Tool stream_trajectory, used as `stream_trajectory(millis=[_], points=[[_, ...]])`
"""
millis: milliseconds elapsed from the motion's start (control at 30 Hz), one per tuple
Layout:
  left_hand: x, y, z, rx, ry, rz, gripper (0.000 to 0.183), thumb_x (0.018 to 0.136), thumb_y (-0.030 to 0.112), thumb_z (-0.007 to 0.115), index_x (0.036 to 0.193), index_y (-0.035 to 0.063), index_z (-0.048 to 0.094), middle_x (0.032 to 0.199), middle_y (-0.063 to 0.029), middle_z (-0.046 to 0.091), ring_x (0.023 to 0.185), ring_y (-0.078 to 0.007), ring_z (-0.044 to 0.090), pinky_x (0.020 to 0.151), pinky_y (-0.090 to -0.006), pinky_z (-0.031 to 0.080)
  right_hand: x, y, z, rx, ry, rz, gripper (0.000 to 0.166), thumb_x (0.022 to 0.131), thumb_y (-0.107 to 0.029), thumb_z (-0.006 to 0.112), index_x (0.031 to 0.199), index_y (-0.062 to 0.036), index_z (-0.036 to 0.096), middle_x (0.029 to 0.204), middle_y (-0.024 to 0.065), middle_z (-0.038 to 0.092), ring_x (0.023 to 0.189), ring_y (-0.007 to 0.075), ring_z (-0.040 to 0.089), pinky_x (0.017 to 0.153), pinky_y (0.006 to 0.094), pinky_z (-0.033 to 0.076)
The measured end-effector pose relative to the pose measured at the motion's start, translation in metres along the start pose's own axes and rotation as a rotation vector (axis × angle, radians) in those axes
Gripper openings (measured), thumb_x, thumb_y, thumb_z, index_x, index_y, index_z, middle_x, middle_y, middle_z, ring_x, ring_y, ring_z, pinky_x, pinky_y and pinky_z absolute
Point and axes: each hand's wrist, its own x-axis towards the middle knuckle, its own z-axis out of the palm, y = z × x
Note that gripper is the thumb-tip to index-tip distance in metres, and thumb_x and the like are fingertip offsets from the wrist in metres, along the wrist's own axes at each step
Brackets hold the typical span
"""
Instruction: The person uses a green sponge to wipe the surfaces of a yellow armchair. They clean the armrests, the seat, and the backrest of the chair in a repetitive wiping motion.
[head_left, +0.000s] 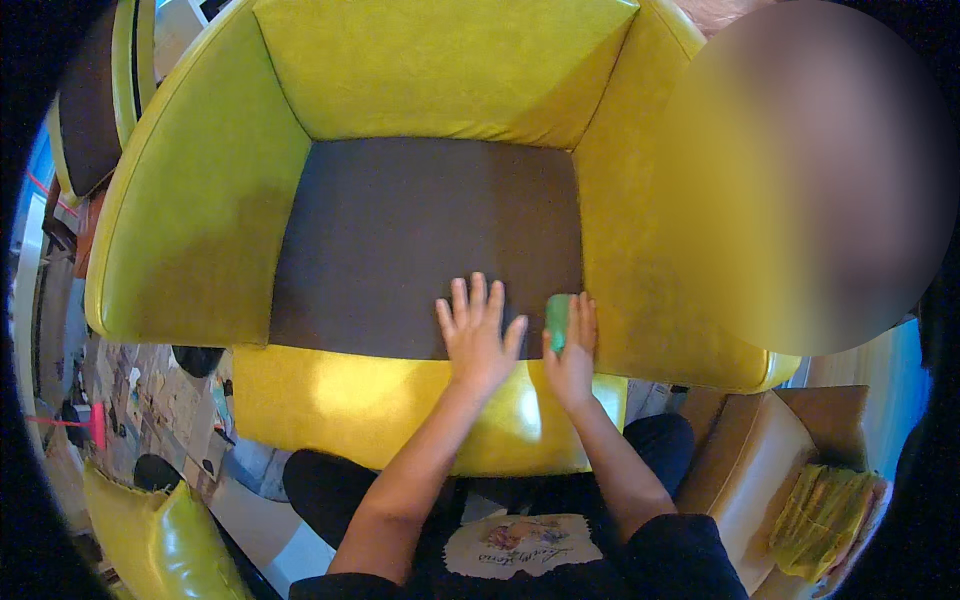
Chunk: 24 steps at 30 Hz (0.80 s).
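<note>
A yellow vinyl-covered armchair fills the view, with its backrest (450, 67) at the top and an armrest on each side. Dark brown fabric (390, 225) covers the seat area between them. My left hand (478, 334) lies palm down near the front edge of this fabric, fingers spread and holding nothing. Close to the inner side of the right armrest (622, 247), my right hand (574, 349) holds a small green block (557, 319) against the fabric. The block's exact kind is unclear. Below both hands, the glossy yellow front panel (360, 405) reflects light.
A yellow cushion-like piece (165, 532) is at the lower left. Another yellow and brown upholstered piece (97, 97) stands upper left. Brown upholstered furniture (750, 457) with a folded yellowish cloth (821, 521) sits lower right. Scraps litter the floor (150, 405). A blurred patch hides the upper right.
</note>
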Motion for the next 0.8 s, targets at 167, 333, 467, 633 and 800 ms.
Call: stream_trajectory(millis=[167,333,467,633,800], points=[[-0.002,-0.035,0.007,0.197,-0.022,0.003,0.070,0.104,0.048,0.051,0.163,0.0136,0.037,0.173,-0.0179,0.020,0.161,-0.0391,0.012,0.127,-0.0612,0.003,0.013,-0.024,0.024,-0.237,-0.059,-0.028,0.081,0.099,-0.037,0.067,0.161,0.0007,0.031,0.167,0.0255,0.027,0.155,0.0461,0.023,0.126,0.0594,0.018],[-0.003,-0.033,0.020,0.216,-0.049,0.021,0.068,0.105,0.045,0.048,0.165,0.0152,0.033,0.174,-0.0174,0.017,0.161,-0.0379,0.010,0.127,-0.0611,0.004,0.094,-0.001,0.059,-0.228,0.049,-0.069,0.074,0.096,-0.028,0.070,0.157,-0.0029,0.039,0.163,0.0225,0.037,0.152,0.0430,0.030,0.126,0.0555,0.023],[-0.002,-0.038,0.015,0.000,0.013,0.034,0.073,0.098,0.036,0.053,0.162,0.0062,0.034,0.172,-0.0189,0.023,0.160,-0.0390,0.015,0.128,-0.0602,0.003,0.114,-0.014,0.064,-0.141,0.022,-0.168,0.072,0.090,-0.017,0.073,0.155,-0.0062,0.044,0.159,0.0197,0.043,0.149,0.0415,0.036,0.125,0.0545,0.027],[-0.006,-0.046,0.010,-0.011,-0.004,0.022,0.085,0.090,0.037,0.061,0.161,0.0012,0.033,0.172,-0.0198,0.024,0.160,-0.0394,0.016,0.128,-0.0595,0.004,0.033,-0.023,0.016,-0.100,-0.291,-0.278,0.077,0.086,-0.010,0.077,0.156,-0.0143,0.047,0.161,0.0201,0.041,0.149,0.0427,0.036,0.123,0.0564,0.030],[-0.007,-0.041,0.012,0.034,-0.040,0.013,0.088,0.088,0.042,0.064,0.161,0.0014,0.034,0.172,-0.0192,0.022,0.161,-0.0389,0.014,0.127,-0.0599,0.004,0.018,0.003,0.019,-0.111,-0.068,-0.096,0.071,0.091,-0.012,0.075,0.156,-0.0139,0.046,0.159,0.0278,0.037,0.148,0.0493,0.034,0.121,0.0578,0.031]])
